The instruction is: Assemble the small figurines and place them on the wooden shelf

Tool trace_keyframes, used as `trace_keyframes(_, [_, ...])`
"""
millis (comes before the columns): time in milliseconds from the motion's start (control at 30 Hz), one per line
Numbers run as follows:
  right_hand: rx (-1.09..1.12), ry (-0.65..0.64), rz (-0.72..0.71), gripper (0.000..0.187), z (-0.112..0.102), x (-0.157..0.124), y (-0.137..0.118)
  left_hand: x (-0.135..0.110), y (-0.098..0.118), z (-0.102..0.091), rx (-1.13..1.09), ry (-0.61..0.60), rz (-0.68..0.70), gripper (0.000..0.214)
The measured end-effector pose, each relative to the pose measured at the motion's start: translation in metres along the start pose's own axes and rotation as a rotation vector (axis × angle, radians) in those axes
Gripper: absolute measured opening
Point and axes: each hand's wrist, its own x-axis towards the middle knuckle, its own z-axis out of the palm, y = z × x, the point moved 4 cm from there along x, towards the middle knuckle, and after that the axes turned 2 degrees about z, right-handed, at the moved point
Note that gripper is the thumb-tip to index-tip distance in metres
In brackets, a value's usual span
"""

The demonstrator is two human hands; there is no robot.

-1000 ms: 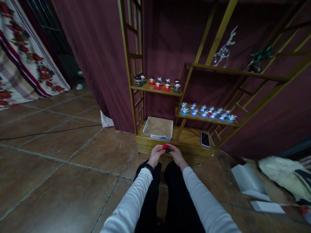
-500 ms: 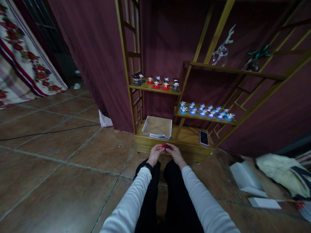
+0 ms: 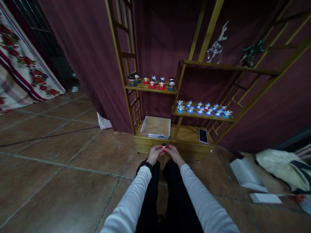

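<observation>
My left hand (image 3: pixel 155 153) and my right hand (image 3: pixel 173 152) meet in front of my knees, fingers pinched together on a small figurine with a red base (image 3: pixel 163 146). They hover just before the bottom board of a wooden shelf unit (image 3: pixel 189 147). An open cardboard box (image 3: pixel 156 127) sits on that board right behind the hands. A row of red-based figurines (image 3: pixel 152 82) stands on the left shelf, and several blue-based figurines (image 3: pixel 202 109) fill the lower right shelf.
A phone (image 3: pixel 202 136) lies on the bottom board at right. A glass deer (image 3: pixel 215 45) and a green ornament (image 3: pixel 251 51) stand on the top shelf. White boxes (image 3: pixel 246 174) and a cloth bag (image 3: pixel 283 168) lie on the tiled floor at right; a cable (image 3: pixel 48 136) crosses the left floor.
Both hands have turned the figurine: its red base faced me before, now only a small part shows between the fingertips. The view has tilted slightly up and to the right.
</observation>
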Motion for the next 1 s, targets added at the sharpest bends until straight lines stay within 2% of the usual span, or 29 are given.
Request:
trace_keyframes(200, [0.028,0.054,0.037,0.029,0.0001,0.0040,0.0036,-0.0006,0.0017,0.0015,0.000,0.002,-0.029,0.018])
trace_keyframes(533, [0.031,-0.002,0.046,0.030,0.0018,0.0036,0.0031,-0.0024,0.0041,0.0025,-0.016,0.042,-0.042,0.018])
trace_keyframes(1000, [0.081,0.023,0.018,0.037,-0.0013,0.0024,0.0039,-0.0077,0.0078,0.0037,-0.054,0.027,-0.061,0.018])
